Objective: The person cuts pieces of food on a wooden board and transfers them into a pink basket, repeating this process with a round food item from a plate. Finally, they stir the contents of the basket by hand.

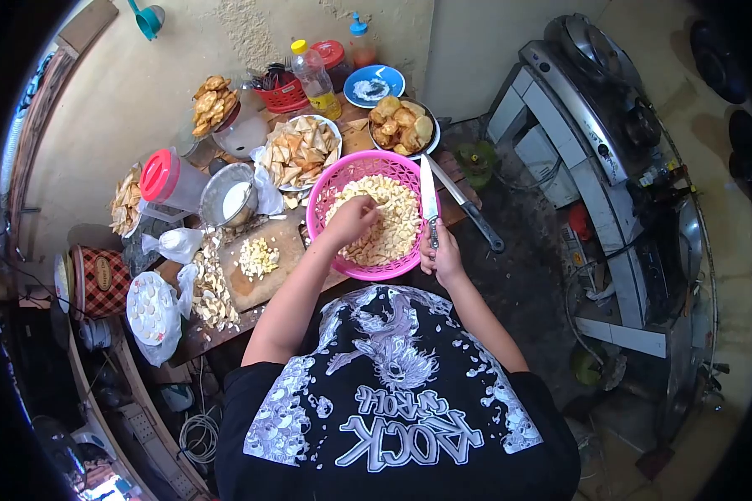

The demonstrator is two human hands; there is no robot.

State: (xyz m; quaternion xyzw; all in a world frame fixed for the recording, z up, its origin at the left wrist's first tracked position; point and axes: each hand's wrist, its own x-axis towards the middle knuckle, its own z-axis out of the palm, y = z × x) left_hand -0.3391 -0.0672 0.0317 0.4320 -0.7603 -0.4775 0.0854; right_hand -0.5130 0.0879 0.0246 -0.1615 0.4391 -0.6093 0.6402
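A pink plastic basket (316,206) holds a heap of small pale chopped pieces (388,225). My left hand (355,220) is in the basket over the heap, its fingers curled down into the pieces; what they pinch, if anything, is hidden. At the basket's right rim, my right hand (443,257) is closed round the handle of a kitchen knife (429,188), blade pointing away from me. Left of the basket, a wooden cutting board (286,242) carries a small pile of chopped pale-yellow pieces (257,257). Peelings or scraps (213,292) lie along the board's left side.
A second knife (468,209) with a dark handle lies right of the basket. Behind stand a plate of folded triangular pastries (302,152), a plate of fried food (402,125), an oil bottle (316,82) and a metal pot (228,196). A stove (597,117) stands far right.
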